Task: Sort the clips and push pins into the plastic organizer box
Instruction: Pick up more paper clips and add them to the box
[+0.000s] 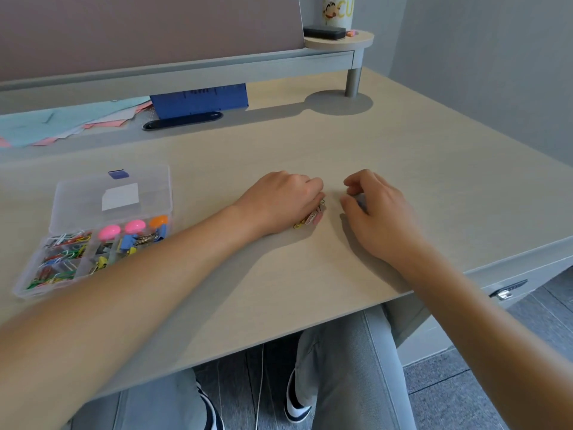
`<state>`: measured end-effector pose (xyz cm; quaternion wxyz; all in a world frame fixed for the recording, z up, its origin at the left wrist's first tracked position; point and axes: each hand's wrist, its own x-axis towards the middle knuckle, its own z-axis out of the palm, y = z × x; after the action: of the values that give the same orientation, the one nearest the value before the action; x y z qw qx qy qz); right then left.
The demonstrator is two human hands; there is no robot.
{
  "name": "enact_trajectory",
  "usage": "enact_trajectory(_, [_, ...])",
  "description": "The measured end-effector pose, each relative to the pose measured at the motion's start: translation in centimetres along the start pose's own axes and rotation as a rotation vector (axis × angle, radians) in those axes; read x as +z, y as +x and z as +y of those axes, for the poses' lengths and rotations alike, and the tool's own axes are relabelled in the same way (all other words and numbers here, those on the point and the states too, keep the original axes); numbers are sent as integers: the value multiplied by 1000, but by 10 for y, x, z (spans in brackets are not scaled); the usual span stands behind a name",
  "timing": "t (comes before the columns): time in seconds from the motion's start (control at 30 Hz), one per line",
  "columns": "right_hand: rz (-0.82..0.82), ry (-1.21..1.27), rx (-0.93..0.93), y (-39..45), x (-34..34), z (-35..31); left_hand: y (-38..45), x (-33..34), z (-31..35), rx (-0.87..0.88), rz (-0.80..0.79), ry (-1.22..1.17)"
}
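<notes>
Clear plastic organizer box (40, 285) lay open at the desk's (403, 144) left, its front corner hidden behind the left forearm; blue bin (198, 100) stood behind. Left hand (279, 201) curled over loose paper clips (310, 217); right hand (378, 212) lay beside, fingers bent, its grip impossible to judge.

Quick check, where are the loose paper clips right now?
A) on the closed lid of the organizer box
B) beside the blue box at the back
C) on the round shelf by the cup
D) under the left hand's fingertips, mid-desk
D: the small bunch of coloured loose paper clips lies on the pale wooden desk at the fingertips of the left hand, far right of the open clear plastic organizer box.
</notes>
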<state>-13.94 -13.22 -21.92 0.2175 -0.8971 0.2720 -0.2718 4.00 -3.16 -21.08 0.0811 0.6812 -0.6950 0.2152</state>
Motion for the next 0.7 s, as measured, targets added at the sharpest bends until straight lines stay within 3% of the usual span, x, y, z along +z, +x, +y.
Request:
enact_trajectory(0.2, [99,-3,34,-2,-3,0,5,8,-4,-163,44,-140])
enact_trajectory(0.33, [144,-176,145,-9,-7,-4,5,3,-7,-342,112,-351])
enact_trajectory(0.43, [32,-324,200,-16,-8,-11,3,-5,-9,-415,145,-477])
enact_trajectory(0.57, [-228,-354,130,-20,1,-24,-3,-15,-11,-538,205,-606])
enact_trajectory(0.7, [-322,-329,76,-13,19,-44,-13,-25,-19,-691,263,-692])
